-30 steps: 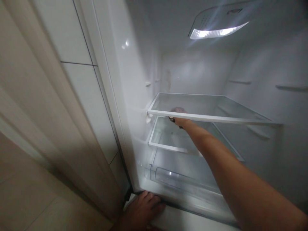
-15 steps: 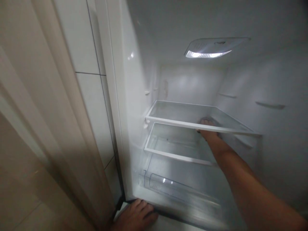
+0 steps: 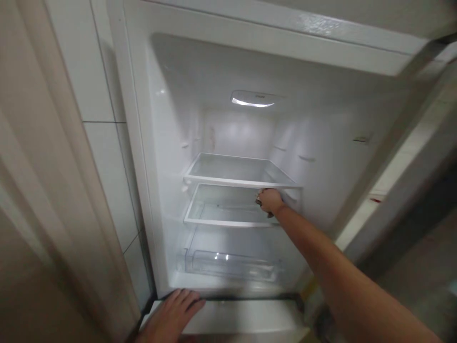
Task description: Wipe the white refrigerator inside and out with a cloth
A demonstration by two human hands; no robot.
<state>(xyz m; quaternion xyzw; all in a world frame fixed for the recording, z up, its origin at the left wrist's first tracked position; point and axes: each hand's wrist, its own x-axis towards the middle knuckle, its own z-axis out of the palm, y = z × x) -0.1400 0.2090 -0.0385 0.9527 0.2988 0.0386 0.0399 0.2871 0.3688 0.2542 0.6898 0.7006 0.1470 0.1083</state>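
Observation:
My right hand [image 3: 270,199] reaches deep into the fridge, in the gap between the upper glass shelf [image 3: 232,167] and the lower glass shelf [image 3: 221,200], near their right side. Its fingers are closed round what looks like a crumpled cloth [image 3: 270,215]; only small edges of it show past the hand, and motion blurs them. My left hand [image 3: 173,312] lies flat, fingers stretched out, on the white ledge [image 3: 246,314] at the fridge's lower front left corner.
A clear plastic drawer [image 3: 232,264] sits at the bottom of the fridge. The lit lamp [image 3: 253,102] is in its ceiling. Beige folds [image 3: 64,181] and a tiled wall [image 3: 107,152] stand close on the left. The opened door side [image 3: 392,190] is at the right.
The view has pulled back, showing more of the fridge frame. My right hand has come from the back of the upper shelf area down towards the front. My left hand stays on the ledge.

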